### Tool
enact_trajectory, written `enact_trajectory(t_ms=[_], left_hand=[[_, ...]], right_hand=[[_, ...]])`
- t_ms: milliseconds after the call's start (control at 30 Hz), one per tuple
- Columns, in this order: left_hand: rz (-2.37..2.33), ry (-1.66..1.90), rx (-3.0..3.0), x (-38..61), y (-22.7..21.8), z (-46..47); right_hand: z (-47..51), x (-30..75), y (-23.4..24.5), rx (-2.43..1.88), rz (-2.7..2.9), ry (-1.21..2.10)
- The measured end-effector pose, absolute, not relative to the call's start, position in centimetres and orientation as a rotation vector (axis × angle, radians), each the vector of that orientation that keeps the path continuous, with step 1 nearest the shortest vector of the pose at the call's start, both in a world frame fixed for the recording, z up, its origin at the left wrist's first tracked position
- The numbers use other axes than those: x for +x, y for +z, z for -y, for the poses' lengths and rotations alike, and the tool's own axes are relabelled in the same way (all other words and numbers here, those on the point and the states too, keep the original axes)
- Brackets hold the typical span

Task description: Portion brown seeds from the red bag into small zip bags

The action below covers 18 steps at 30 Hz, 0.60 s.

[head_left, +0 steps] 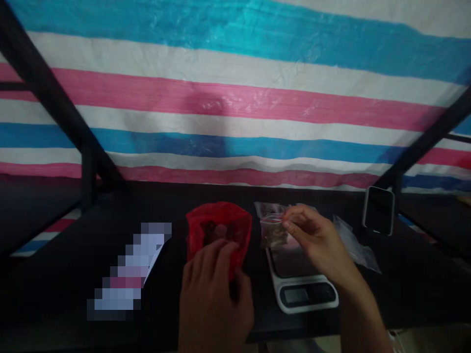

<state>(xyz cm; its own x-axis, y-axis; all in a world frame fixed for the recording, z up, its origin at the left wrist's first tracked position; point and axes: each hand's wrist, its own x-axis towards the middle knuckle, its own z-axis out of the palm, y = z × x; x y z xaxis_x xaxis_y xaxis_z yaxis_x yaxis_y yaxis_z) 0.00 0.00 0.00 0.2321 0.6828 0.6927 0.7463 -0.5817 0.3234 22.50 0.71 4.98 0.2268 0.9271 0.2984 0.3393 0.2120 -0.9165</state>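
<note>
My left hand point(217, 289) is closed on the near side of a red bag point(196, 223), its fingers curled over the rim. Dark, roundish pieces point(221, 231) show inside the bag, too dim to name. To the right, my right hand point(312, 233) pinches the top edge of a small clear zip bag point(272, 233) between thumb and fingers. Brownish pieces lie in the lower part of that zip bag. Beneath my right hand stands a white kitchen scale point(309, 296) with a metal plate; its display is too dim to read.
Flat clear plastic bags point(356, 245) lie right of the scale. Behind them a phone-like device point(379, 211) leans near a black frame post. A pixelated, bright flat item point(128, 269) lies at left on the black table point(154, 206). Striped plastic sheeting point(235, 98) hangs behind.
</note>
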Motion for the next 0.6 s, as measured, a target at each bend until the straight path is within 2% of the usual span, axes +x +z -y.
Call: enact_trajectory(t_ms=[133,333,600], left_hand=[[1.435,-1.212,-2.574,0.0,-1.0,0.1],[1.740,-1.327,-2.605,-0.7,-1.7,0.5],[2.107,-1.562,-2.479,1.7,-1.7,2.5]], right_hand=[[-2.9,18.5,4.5,-1.294,1.363,0.622],[-4.4,14.2,3.7,-1.307,1.435,0.716],[-5.3,12.3,3.1,-1.491,1.663,0.664]])
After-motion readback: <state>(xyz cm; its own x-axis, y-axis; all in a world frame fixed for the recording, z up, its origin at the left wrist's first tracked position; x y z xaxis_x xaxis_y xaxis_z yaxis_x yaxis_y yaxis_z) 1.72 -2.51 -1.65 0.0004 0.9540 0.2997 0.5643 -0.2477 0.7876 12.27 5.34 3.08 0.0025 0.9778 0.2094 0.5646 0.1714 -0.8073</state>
